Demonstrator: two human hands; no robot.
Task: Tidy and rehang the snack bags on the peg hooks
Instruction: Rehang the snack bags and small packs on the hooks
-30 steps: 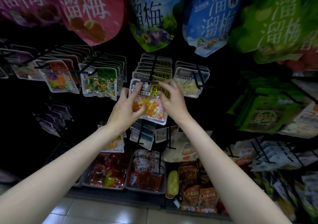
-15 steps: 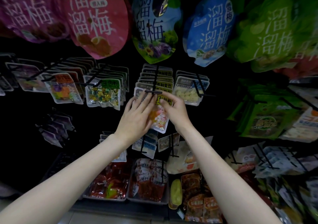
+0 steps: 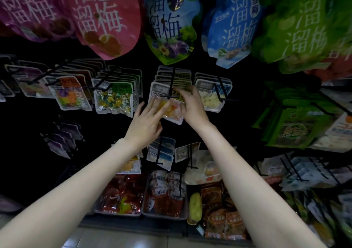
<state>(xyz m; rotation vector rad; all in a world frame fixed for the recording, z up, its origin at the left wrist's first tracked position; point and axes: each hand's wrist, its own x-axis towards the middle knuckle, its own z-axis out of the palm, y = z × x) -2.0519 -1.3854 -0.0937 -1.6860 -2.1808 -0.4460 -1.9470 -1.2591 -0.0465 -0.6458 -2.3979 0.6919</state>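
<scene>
Two bare hands reach up to a clear snack bag point(image 3: 172, 112) of orange and yellow sweets hanging on a black peg hook point(image 3: 172, 81) at centre. The left hand point(image 3: 145, 123), at the bag's 7 o'clock, is spread wide, straight fingertips resting on its front. The right hand point(image 3: 192, 106), at 3 o'clock, curls its fingers over the bag's yellow label. More bags hang stacked behind it; a green-labelled sweet bag point(image 3: 114, 100) hangs at 9 o'clock

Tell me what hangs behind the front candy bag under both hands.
Behind the front candy bag more bags of the same kind hang on the same peg hook; only their top edges show, their contents are covered.
</scene>
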